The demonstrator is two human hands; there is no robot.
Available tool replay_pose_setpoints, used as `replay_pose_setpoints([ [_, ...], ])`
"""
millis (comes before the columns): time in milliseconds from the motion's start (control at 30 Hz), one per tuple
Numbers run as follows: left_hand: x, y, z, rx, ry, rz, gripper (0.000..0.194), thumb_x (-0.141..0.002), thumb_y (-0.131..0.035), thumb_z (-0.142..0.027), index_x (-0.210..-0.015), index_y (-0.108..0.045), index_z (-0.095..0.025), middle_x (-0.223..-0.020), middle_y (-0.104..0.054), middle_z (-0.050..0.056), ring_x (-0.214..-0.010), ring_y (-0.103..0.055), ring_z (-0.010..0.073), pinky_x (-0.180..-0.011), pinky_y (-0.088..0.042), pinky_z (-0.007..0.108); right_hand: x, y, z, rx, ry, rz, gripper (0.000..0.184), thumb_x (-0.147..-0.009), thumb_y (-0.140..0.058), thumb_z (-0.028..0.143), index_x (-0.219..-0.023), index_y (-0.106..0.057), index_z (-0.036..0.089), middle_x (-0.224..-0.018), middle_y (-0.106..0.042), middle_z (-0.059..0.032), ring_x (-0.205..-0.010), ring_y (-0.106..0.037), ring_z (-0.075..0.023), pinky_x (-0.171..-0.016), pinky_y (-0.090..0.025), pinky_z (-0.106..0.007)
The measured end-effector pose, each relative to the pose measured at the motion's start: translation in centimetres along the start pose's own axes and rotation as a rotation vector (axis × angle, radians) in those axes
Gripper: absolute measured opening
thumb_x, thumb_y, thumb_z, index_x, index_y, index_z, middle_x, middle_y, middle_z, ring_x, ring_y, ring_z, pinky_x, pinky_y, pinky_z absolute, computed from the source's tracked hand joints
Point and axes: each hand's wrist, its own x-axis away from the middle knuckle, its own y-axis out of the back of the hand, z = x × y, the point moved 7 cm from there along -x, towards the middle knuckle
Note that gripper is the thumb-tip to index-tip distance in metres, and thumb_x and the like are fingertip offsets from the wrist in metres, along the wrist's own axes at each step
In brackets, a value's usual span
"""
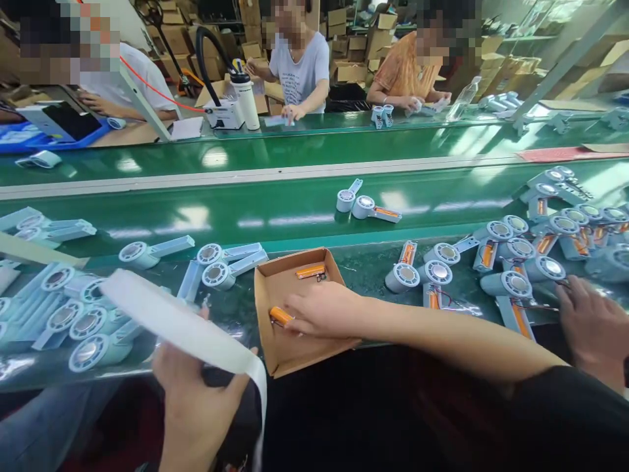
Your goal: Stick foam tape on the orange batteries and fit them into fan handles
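My left hand [196, 393] is closed around a wide roll of white tape [177, 321], and a loose strip hangs down from it past my thumb. My right hand [327, 308] reaches into a shallow cardboard tray [268, 354]. Its fingers are closed at the end of an orange cylindrical battery [280, 316]; the fingertips are partly hidden. A second orange battery [310, 271] with dark wires lies near the tray's far side. Left of the tray are several pale blue handheld fan bodies [219, 274]. To the right, similar fan bodies [403, 276] have orange batteries in their handles.
Beyond the bench runs a green conveyor belt [275, 223] with two fan bodies [363, 206] on it. A co-worker's hand [592, 328] is among the fans at right. Across the line, people sit near a white bottle [246, 101] and a clear bottle [464, 98].
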Motion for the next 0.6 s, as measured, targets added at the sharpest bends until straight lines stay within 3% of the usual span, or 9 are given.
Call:
replay_pose_setpoints([
  [67, 0.5, -0.1, -0.7, -0.003, 0.024, -0.051, 0.072, -0.091, -0.071, -0.044, -0.156, -0.043, -0.031, -0.14, -0.06, 0.014, -0.143, -0.048, 0.0445, -0.12, -0.043, 0.068, -2.8, -1.3, -0.1, 0.015, -0.014, 0.022, 0.039, -0.104, -0.068, 0.039, -0.136, -0.063, 0.017, -0.136, -0.065, -0.0119, -0.113, -0.069, -0.0252, -0.096, -0.061, -0.047],
  [133, 0.8, -0.6, -0.8, 0.007, 0.038, -0.028, 0.063, -0.092, -0.07, -0.041, -0.15, -0.049, -0.03, -0.135, -0.063, 0.014, -0.142, -0.051, 0.0427, -0.119, -0.045, 0.064, -4.7, -1.9, -0.6, 0.038, -0.039, 0.055, 0.038, -0.103, -0.069, 0.038, -0.135, -0.064, 0.018, -0.133, -0.067, -0.011, -0.111, -0.07, -0.0253, -0.094, -0.062, -0.047],
  [267, 1.2, -0.7, 0.1, -0.02, 0.003, -0.027, 0.06, -0.091, -0.069, -0.038, -0.147, -0.05, -0.028, -0.131, -0.065, 0.015, -0.143, -0.05, 0.0422, -0.117, -0.048, 0.062, -5.9, -0.7, -3.0, -0.046, -0.092, 0.091, 0.038, -0.089, -0.078, 0.023, -0.125, -0.067, 0.015, -0.111, -0.077, -0.0108, -0.1, -0.075, -0.0261, -0.088, -0.062, -0.04],
  [333, 1.3, -0.6, -0.2, -0.057, -0.08, -0.042, 0.064, -0.092, -0.067, -0.034, -0.152, -0.046, -0.027, -0.13, -0.066, 0.015, -0.142, -0.049, 0.0422, -0.115, -0.048, 0.062, -5.0, 0.8, -4.0, -0.312, -0.078, 0.058, 0.041, -0.087, -0.074, 0.016, -0.127, -0.066, 0.014, -0.109, -0.079, -0.0093, -0.1, -0.075, -0.023, -0.089, -0.06, -0.033],
  [433, 1.3, -0.8, -1.6, -0.098, -0.225, -0.036, 0.066, -0.094, -0.065, -0.027, -0.155, -0.042, -0.025, -0.132, -0.066, 0.016, -0.142, -0.048, 0.0438, -0.116, -0.045, 0.064, -2.2, 2.8, -4.4, -0.693, 0.023, 0.0, 0.047, -0.087, -0.075, 0.023, -0.132, -0.066, 0.013, -0.107, -0.079, -0.0065, -0.096, -0.075, -0.0174, -0.087, -0.059, -0.028],
  [600, 0.8, -1.5, -3.8, -0.105, -0.372, 0.033, 0.065, -0.092, -0.064, -0.014, -0.153, -0.048, -0.027, -0.132, -0.071, 0.013, -0.14, -0.053, 0.042, -0.113, -0.048, 0.059, 3.7, 5.4, -2.8, -0.625, 0.096, -0.178, 0.045, -0.092, -0.073, 0.031, -0.134, -0.072, 0.017, -0.1, -0.077, -0.0031, -0.087, -0.071, -0.0168, -0.079, -0.059, -0.028],
])
